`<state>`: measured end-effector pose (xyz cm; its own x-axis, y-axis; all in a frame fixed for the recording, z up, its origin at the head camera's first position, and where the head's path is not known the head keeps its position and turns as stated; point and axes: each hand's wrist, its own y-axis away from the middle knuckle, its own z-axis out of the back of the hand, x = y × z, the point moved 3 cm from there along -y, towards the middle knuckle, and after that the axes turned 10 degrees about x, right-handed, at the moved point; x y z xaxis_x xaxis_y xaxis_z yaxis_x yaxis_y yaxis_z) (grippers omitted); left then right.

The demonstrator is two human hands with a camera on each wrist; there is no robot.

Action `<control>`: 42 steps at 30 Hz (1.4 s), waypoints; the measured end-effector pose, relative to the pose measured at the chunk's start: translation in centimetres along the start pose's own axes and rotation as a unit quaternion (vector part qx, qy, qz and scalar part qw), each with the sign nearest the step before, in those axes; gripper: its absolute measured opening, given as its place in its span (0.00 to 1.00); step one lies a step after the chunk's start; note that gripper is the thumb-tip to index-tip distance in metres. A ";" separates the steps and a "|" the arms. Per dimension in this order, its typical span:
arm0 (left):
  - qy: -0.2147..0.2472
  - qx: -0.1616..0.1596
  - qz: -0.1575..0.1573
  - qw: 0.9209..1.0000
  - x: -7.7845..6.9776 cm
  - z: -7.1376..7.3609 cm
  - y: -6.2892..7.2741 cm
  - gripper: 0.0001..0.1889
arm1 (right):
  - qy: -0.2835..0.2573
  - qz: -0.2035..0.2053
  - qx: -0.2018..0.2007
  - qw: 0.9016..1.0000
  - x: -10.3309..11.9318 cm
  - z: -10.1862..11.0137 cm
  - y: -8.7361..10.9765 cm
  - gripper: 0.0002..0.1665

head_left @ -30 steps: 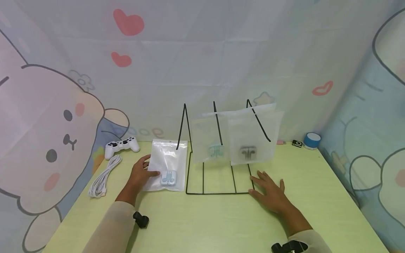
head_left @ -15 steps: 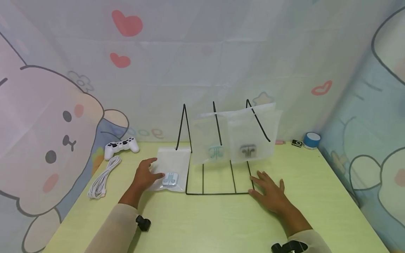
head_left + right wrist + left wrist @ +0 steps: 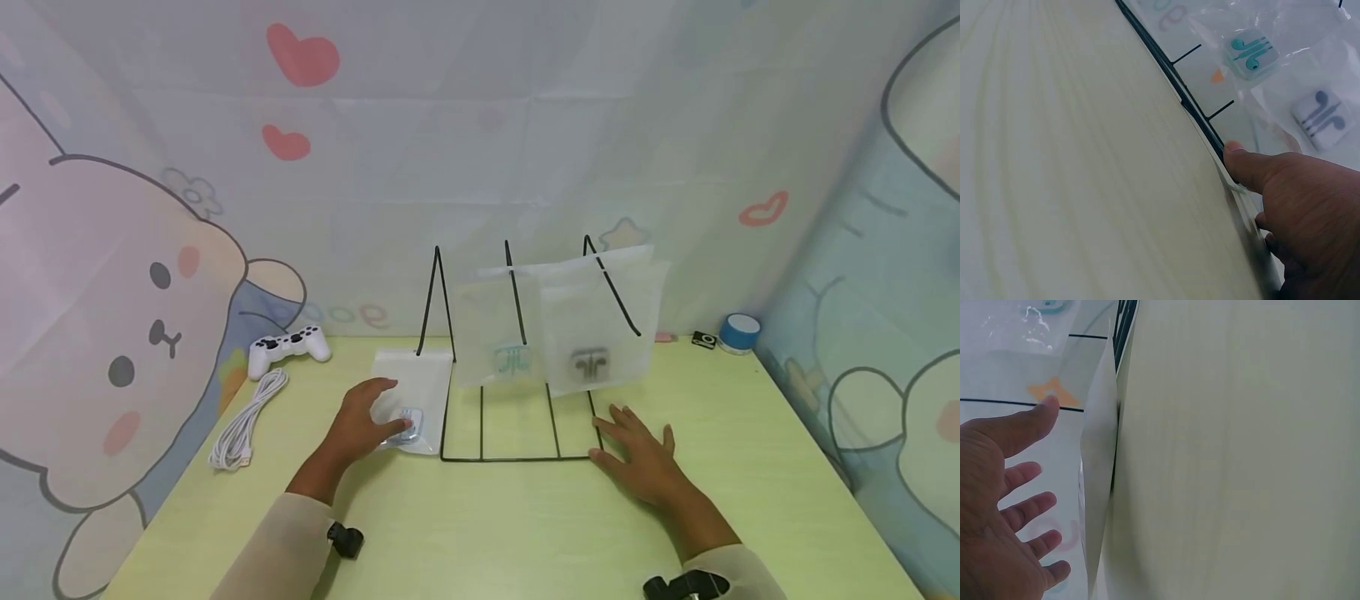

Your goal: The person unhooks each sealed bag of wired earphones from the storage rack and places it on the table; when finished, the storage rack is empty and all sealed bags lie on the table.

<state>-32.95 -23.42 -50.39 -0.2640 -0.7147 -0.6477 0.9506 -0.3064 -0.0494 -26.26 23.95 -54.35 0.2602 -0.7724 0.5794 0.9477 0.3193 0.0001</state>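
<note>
A clear zip bag (image 3: pixel 405 383) lies at the left of the black wire rack (image 3: pixel 517 459), its top edge at the rack's left hook. Inside it is a white earphone case (image 3: pixel 410 423). My left hand (image 3: pixel 360 421) is over the bag's left side, fingers spread and thumb overlapping the case; the left wrist view shows its fingers apart, gripping nothing. Two frosted bags hang from the other hooks, one with a teal earphone set (image 3: pixel 512 360), one with a dark set (image 3: pixel 590 364). My right hand (image 3: pixel 641 458) rests at the rack's front right corner, thumb touching the frame (image 3: pixel 1219 147).
On the left of the table (image 3: pixel 480 533) stand a white game controller (image 3: pixel 288 348) and a coiled white cable (image 3: pixel 247 425). A blue round container (image 3: pixel 739 333) and a small black player (image 3: pixel 703 340) sit at the back right. A patterned cloth hangs behind.
The left bag has slid a little right and its top edge now sits lower, by the left hook's tip. My left hand has let go of its edge and moved right. My right hand stays put.
</note>
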 end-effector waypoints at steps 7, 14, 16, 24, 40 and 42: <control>-0.011 0.014 -0.004 1.000 -1.8 -1.2 0.6 0.40 | -0.007 0.001 0.000 1.000 0.0 0.0 0.0 0.37; 0.031 0.023 -0.037 0.999 -4.9 -2.3 0.0 0.39 | -0.004 -0.001 0.002 1.000 0.2 0.2 0.2 0.37; 0.046 0.023 -0.040 0.998 -5.8 -2.4 -0.5 0.40 | -0.003 -0.002 0.003 1.000 0.2 0.3 0.2 0.37; 0.119 0.016 -0.036 0.992 -9.1 -2.7 -3.3 0.42 | -0.002 0.002 0.000 1.000 0.0 0.2 0.2 0.37; 0.273 0.026 -0.003 0.962 -10.8 -3.4 -6.7 0.41 | -0.001 0.005 0.000 1.000 0.1 0.0 0.0 0.37; 0.276 0.025 -0.002 0.961 -11.0 -3.6 -6.8 0.43 | -0.002 0.005 0.001 1.000 0.0 0.0 0.0 0.36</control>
<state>-35.98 -11.22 -45.71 -0.1285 -0.2753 -0.9527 0.9369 -0.3486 -0.0256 -26.22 23.91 -54.35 0.2688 -0.7666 0.5832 0.9446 0.3282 -0.0040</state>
